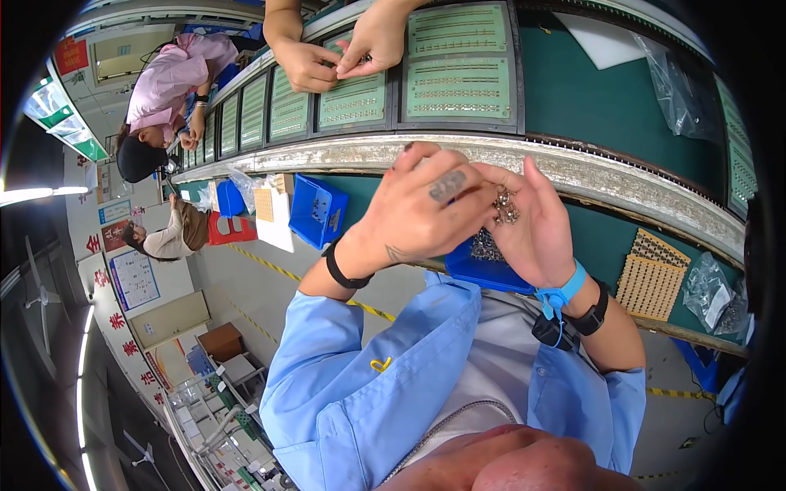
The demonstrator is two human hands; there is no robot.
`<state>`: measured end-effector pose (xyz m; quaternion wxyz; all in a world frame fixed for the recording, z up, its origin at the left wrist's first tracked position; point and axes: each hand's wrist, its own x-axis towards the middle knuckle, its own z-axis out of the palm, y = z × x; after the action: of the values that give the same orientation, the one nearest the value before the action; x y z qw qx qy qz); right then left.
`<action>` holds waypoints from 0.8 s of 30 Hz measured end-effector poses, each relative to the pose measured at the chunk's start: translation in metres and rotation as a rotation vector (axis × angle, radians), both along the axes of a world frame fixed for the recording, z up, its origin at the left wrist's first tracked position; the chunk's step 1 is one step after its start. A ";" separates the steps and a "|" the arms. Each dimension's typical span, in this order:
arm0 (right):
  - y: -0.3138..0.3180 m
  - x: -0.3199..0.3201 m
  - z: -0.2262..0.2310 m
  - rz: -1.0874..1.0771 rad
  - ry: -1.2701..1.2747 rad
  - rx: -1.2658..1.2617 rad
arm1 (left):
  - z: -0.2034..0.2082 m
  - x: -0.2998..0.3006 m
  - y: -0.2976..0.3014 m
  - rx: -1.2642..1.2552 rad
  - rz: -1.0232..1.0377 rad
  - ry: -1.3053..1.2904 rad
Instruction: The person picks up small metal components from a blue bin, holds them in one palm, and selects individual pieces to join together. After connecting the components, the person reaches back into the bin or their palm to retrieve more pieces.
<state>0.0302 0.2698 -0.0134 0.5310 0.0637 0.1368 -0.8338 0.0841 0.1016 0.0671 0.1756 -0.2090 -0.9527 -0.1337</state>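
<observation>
My right hand [536, 225], with a blue strap at its wrist, is cupped palm up. A small heap of shiny metal parts [506, 204] lies in its palm near the fingers; their exact kind is too small to tell. My left hand [434, 204] has its fingers bent and closed over the edge of that palm, beside the metal parts. Its fingertips are partly hidden, so what they pinch cannot be made out. Just below both hands, a blue bin [491, 274] contains more small metal parts.
Beyond the worn metal rail [458, 147], green circuit boards [457, 86] sit in dark frames. Another person's hands [344, 61] work over one board. A blue bin [319, 211] stands left, tan perforated boards [651, 282] and clear plastic bags [708, 290] right. A person in pink [172, 86] bends over the line.
</observation>
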 end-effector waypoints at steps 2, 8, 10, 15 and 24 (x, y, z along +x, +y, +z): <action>0.004 -0.002 -0.008 0.029 0.020 -0.130 | 0.000 0.004 0.002 0.011 -0.009 -0.035; 0.000 -0.004 0.009 0.003 -0.007 -0.031 | 0.002 0.014 -0.022 0.000 0.164 -0.006; -0.001 -0.004 0.010 0.004 -0.022 -0.026 | 0.002 0.016 -0.021 0.010 0.203 -0.003; 0.002 -0.003 0.007 0.026 0.010 -0.044 | -0.008 0.015 -0.004 0.038 0.115 -0.022; 0.001 -0.001 0.015 0.046 0.061 0.007 | -0.012 0.003 -0.003 -0.024 0.043 -0.077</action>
<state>0.0296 0.2709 0.0012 0.5453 0.0368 0.1572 -0.8225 0.0874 0.0983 0.0546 0.1392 -0.1854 -0.9645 -0.1262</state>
